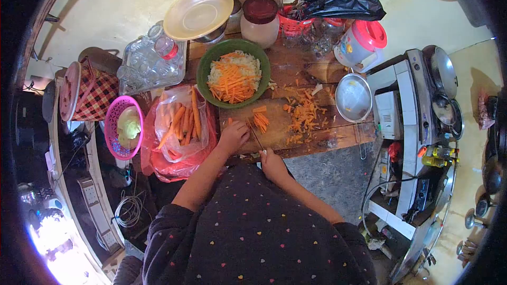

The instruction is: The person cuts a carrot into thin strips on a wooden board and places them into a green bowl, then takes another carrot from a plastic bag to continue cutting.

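My right hand (pixel 273 162) grips a knife (pixel 255 136) by its handle, the thin blade pointing away from me over the wooden cutting board (pixel 277 136). Left of the blade, my left hand (pixel 235 136) rests on the board with curled fingers. A bit of carrot (pixel 229 121) shows at its edge; the rest of what it holds is hidden. Cut carrot sticks (pixel 261 121) lie just beyond the blade. Behind the board stands a green bowl (pixel 203 76) with carrot strips over pale shreds. Whole carrots (pixel 185 124) lie in a plastic bag (pixel 153 158) at left.
Carrot peelings (pixel 305 113) are scattered right of the board, beside a metal strainer (pixel 354 97). A pink basket (pixel 112 145) holds a pale green vegetable. Glassware fills a tray (pixel 179 71); a cream plate (pixel 198 13), a jar (pixel 260 29) and a jug (pixel 356 47) line the back.
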The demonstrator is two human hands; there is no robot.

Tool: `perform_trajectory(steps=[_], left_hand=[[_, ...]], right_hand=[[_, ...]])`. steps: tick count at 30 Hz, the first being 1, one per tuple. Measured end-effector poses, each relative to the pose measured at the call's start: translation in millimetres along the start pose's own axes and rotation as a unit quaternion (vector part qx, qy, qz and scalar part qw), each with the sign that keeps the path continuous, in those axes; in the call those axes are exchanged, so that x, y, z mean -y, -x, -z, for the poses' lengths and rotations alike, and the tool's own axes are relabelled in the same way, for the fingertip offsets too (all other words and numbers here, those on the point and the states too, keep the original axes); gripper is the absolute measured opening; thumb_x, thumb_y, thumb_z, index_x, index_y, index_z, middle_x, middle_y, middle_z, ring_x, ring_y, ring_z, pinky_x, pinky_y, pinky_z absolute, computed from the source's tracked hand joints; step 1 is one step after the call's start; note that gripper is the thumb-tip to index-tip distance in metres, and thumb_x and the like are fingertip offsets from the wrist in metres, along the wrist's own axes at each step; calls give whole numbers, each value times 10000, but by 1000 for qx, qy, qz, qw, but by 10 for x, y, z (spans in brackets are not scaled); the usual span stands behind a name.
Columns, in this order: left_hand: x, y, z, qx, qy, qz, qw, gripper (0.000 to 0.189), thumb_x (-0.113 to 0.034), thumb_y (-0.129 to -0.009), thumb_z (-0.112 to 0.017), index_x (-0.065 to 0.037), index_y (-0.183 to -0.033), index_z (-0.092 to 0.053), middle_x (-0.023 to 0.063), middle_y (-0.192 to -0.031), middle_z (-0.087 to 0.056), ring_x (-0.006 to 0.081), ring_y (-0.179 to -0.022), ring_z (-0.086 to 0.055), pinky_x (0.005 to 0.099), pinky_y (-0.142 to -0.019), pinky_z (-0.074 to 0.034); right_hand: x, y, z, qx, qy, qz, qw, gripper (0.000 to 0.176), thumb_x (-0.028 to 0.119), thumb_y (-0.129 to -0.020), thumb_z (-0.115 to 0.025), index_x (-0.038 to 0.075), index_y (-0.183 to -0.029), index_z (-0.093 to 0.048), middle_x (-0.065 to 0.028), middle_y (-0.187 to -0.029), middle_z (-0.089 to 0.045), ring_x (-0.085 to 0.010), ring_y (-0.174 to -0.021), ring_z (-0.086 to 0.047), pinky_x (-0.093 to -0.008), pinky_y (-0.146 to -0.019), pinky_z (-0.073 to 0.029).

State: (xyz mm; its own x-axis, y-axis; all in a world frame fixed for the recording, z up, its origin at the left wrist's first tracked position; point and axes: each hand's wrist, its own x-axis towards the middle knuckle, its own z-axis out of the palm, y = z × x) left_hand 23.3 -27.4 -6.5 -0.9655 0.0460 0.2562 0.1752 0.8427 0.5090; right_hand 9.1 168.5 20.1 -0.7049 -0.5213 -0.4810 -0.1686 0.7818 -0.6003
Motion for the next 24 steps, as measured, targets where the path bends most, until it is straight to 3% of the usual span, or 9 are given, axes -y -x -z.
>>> perform_trajectory(steps=[8, 11, 14, 20, 24], left_hand=[[47, 0, -20, 13, 20, -2, 1000, 125, -114, -679, -609, -31, -763, -565, 107, -833, -571, 282, -816, -557, 352, -743, -462], [52, -6, -26, -7, 23, -26, 999, 117, -110, -684, -604, -35, -763, -563, 105, -814, -565, 282, -803, -554, 349, -735, -460], [52, 17, -41, 9, 21, 4, 1000, 118, -105, -686, -603, -35, -770, -560, 101, -793, -556, 279, -792, -552, 348, -729, -458], [-60, -26, 33, -45, 31, -8, 998, 141, -105, -682, -610, -27, -787, -557, 104, -797, -557, 280, -798, -552, 352, -731, -457], [-10, 33, -7, -2, 1, 15, 1000, 144, -104, -682, -608, -21, -784, -551, 118, -827, -561, 293, -818, -548, 367, -746, -453]], right_hand=[[-13, -158, -126, 6, 21, -25, 999, 399, 350, -914, -369, -37, -924, -464, -271, -777, -594, -420, -753, -593, -503, -670, -464], [-21, -169, -179, -47, 33, 5, 998, 378, 325, -917, -376, -37, -893, -483, -271, -722, -587, -417, -703, -587, -492, -625, -461], [99, -114, -19, -40, 48, -30, 998, 368, 320, -917, -381, -32, -879, -481, -270, -710, -584, -422, -691, -582, -499, -611, -457], [-34, -61, -37, -66, 14, 16, 998, 381, 321, -923, -360, -41, -885, -471, -278, -703, -575, -448, -681, -564, -516, -595, -442], [-28, -14, -32, -49, -1, 23, 999, 378, 324, -921, -364, -38, -900, -468, -283, -711, -575, -455, -699, -563, -519, -612, -444]])
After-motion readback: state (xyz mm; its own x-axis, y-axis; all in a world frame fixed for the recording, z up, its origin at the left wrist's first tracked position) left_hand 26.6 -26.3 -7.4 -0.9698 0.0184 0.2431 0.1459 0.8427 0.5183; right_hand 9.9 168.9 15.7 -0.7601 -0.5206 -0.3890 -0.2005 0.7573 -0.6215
